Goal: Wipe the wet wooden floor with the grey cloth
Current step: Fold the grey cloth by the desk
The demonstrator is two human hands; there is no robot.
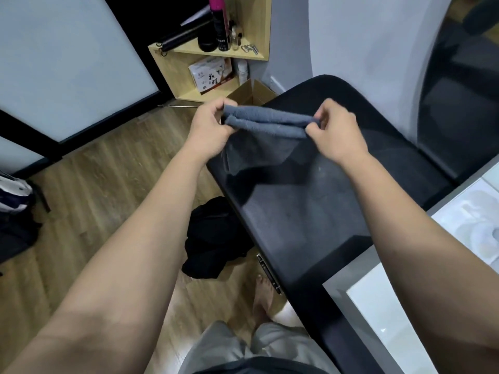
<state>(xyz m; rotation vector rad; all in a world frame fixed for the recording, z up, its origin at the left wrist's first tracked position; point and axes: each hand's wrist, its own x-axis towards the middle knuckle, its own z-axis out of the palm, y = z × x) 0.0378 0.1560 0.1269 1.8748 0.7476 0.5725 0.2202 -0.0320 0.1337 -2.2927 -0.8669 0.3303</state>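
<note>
I hold the grey cloth (266, 130) stretched between both hands, above the far end of a black padded bench (310, 201). My left hand (209, 128) pinches its left end and my right hand (336, 132) pinches its right end. The cloth is folded into a thick band along the top, with a loose flap hanging down below it. The wooden floor (102, 171) lies to the left and below; no wet patch is plainly visible on it.
A black bag (216, 238) lies on the floor beside the bench. A wooden corner shelf (210, 52) with bottles and a box stands at the back. A frosted glass door (67, 63) is on the left, a white counter (405, 306) at the right. My bare foot (263, 298) stands below.
</note>
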